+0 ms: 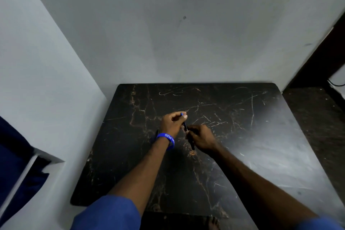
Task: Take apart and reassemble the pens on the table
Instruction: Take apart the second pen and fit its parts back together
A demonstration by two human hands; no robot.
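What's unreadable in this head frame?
- Pen: small and dark; whether its parts are joined or separated is hidden between the left hand and right hand.
- Dark piece under the right hand: identity unclear.
- Wristband text: partly wrapped away.

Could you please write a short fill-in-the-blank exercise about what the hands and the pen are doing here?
1. The blue wristband sits on the ____ wrist.
2. Both hands, left hand and right hand, grip a pen above the dark ____ table.
3. The sleeve is ____ in colour.

Missing words: left; marble-patterned; blue
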